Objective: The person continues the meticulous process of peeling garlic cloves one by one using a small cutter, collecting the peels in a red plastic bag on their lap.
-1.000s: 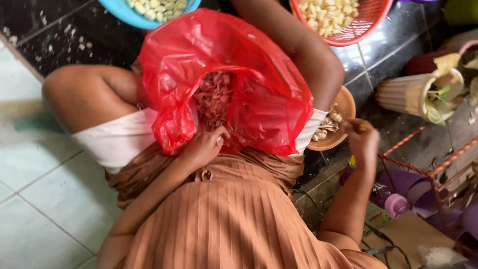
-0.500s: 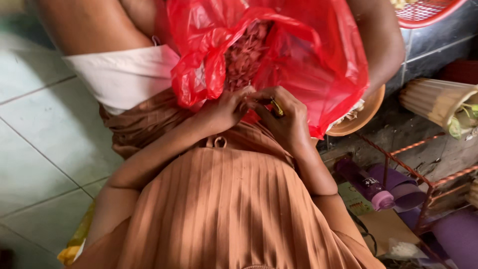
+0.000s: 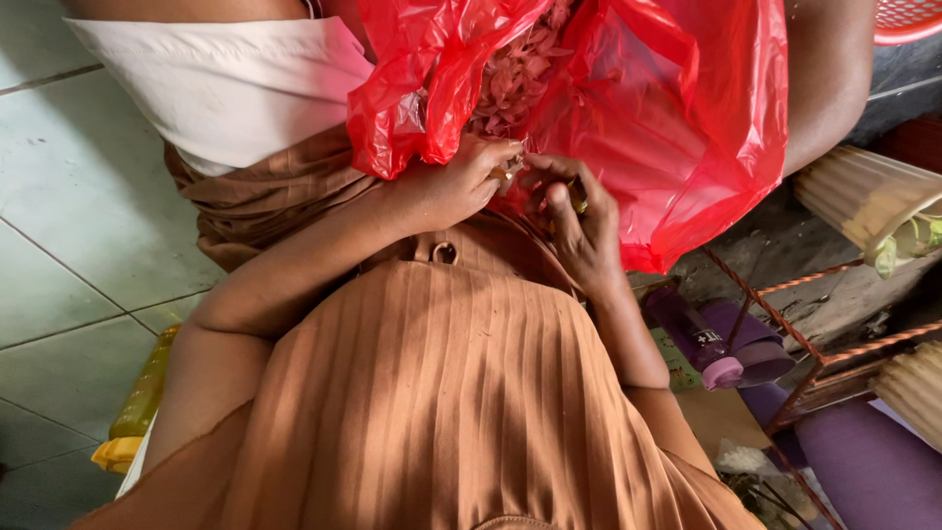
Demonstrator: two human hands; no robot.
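Observation:
A red plastic bag [image 3: 677, 118] lies open in my lap, on my brown pleated skirt [image 3: 432, 393], with pinkish dry peels [image 3: 520, 69] inside it. At the bag's lower edge my left hand [image 3: 456, 186] pinches a small pale clove-like piece [image 3: 511, 167] between its fingertips. My right hand [image 3: 579, 236] meets it from the right and is closed around a small yellow-handled knife [image 3: 579, 196]. The blade is hidden by the fingers. Both hands touch at the piece.
A purple bottle with a pink cap [image 3: 721, 363] lies under a rusty wire rack [image 3: 785, 314] at the right. A ribbed beige pot [image 3: 863, 196] and a red basket [image 3: 913, 20] are at the far right. A yellow bottle [image 3: 142, 402] lies on the tiled floor [image 3: 69, 245] at the left.
My right hand came back from a wooden bowl at the right and joined my left hand at the bag's edge. The view has tilted down toward my lap.

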